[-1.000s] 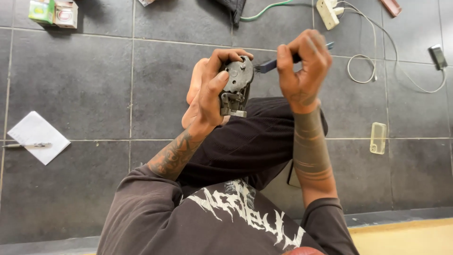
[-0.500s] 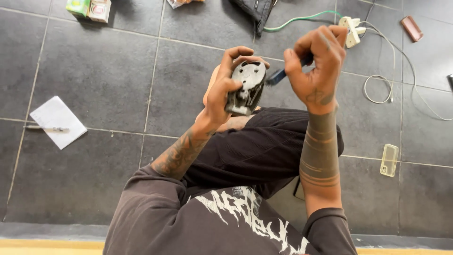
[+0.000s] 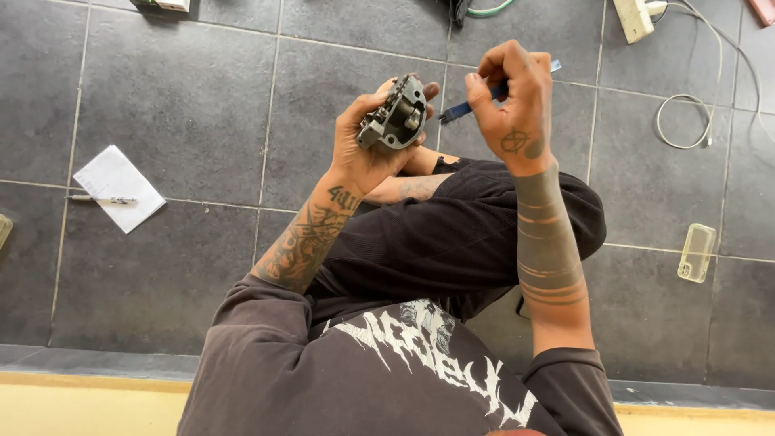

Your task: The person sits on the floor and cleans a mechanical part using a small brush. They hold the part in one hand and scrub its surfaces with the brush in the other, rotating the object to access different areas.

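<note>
My left hand cups a small grey metal mechanical part, a chunky cast housing with round bosses and a notched edge, and holds it up above my crossed legs, well clear of the tiled floor. The fingers wrap its back and far side and the thumb presses along the near edge, so that grip is closed on the part, with the open face turned toward my other hand. My right hand is curled shut on a slim blue-handled tool, pinching the handle between thumb and bent fingers; its dark tip points at the part and sits just beside it. I cannot tell whether the tip touches the metal.

I judge the part to be dense and stiff for its size, with hard edges that bite into the palm and perhaps a greasy film that would make it slick. The safest hold looks like the outer rim, leaving the worked face free. The tool seems light and thin, easy to twist off line.

On the floor, well apart, lie a white sheet of paper with a pen across it, a clear phone case, a white power strip and a looped white cable.
</note>
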